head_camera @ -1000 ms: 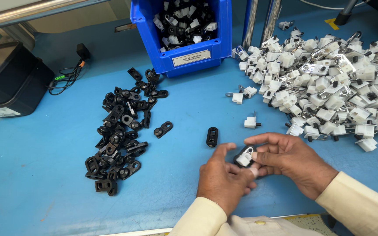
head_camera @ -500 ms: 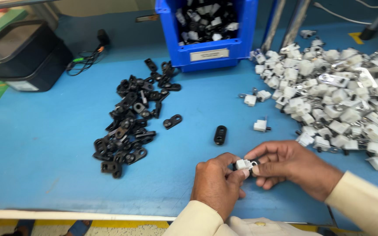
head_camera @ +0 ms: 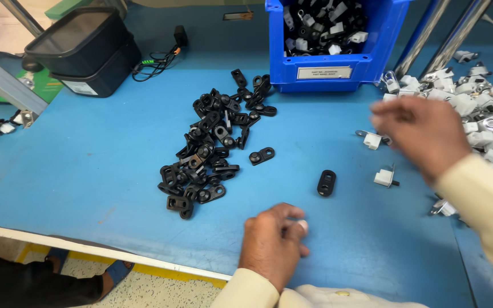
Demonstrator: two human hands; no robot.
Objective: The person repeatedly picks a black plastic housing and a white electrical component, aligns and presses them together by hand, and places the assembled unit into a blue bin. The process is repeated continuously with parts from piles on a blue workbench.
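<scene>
Curling my left hand [head_camera: 274,242] near the table edge, fingers clenched round something I couldn't make out, I judged the next move a pick: my right hand [head_camera: 423,134], blurred, fingers loose and empty, hovered by the white clips [head_camera: 489,108]. Black links [head_camera: 212,151] littered the blue bench [head_camera: 87,171].

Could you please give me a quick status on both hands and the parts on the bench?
Left hand curled on the mat, contents hidden. Right hand blurred, over the white clips. Black links piled mid-mat, one loose link between the hands.
</scene>
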